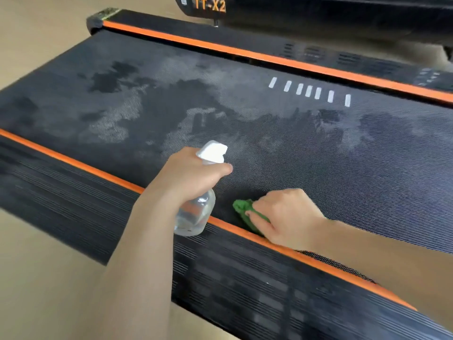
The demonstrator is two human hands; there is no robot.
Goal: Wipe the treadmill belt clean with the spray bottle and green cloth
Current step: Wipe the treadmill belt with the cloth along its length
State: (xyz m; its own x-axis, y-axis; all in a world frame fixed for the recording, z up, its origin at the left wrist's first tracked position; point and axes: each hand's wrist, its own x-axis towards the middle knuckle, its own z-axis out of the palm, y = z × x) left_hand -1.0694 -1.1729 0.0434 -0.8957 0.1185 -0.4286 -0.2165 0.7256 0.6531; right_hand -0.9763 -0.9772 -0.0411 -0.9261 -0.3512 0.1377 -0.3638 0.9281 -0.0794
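belt (318,155): matt woven texture, dark wet patches | spray bottle (196,214): clear glossy plastic, white head | cloth (242,209): soft green fabric | side rails (61,168): ribbed black plastic

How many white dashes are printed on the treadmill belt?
7, in one row on the belt near the far orange strip, right of centre, from to. More may lie outside the picture.

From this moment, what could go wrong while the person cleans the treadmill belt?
1. The left hand holds the spray bottle over the near orange strip, so spray may land on the side rail instead of the belt.
2. The green cloth under the right hand sits at the belt's near edge, and could catch there.
3. Wet patches farther away may dry unwiped and leave marks.
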